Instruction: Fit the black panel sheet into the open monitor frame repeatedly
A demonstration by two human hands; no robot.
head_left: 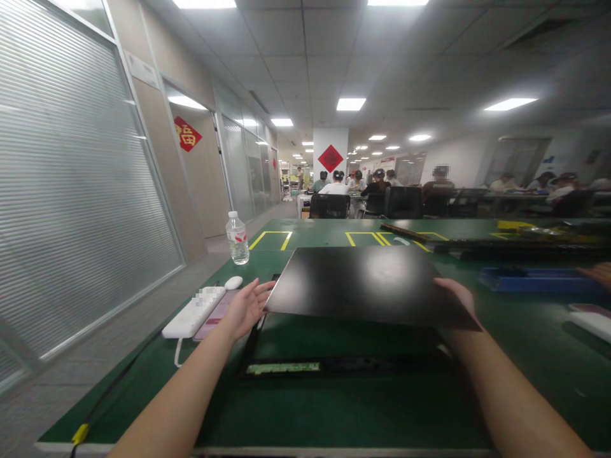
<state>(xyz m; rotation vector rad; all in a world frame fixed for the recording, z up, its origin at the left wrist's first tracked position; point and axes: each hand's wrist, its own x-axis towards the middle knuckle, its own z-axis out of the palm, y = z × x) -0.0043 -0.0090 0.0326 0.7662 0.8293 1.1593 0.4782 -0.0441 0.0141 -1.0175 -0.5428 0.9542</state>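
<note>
Smooth, glossy black rectangular panel (353, 283) over thin dark frame (363, 366); left hand (245, 310), fingers extended, and right hand (457, 298) hold opposite edges, arms stretched forward.

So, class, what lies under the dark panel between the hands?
Below the dark panel, part of a black frame shows on the green table, with a light-green strip along its near side. Whatever the panel covers farther back cannot be seen.

Panel (356, 280) stretching between left hand (245, 308) and right hand (457, 298)
Under the grip, a frame (353, 367) is lying on the table (334, 420); a power strip (191, 315) is resting leftward, a bottle (238, 242) standing beyond the left hand, a tray (529, 282) lying rightward.
</note>
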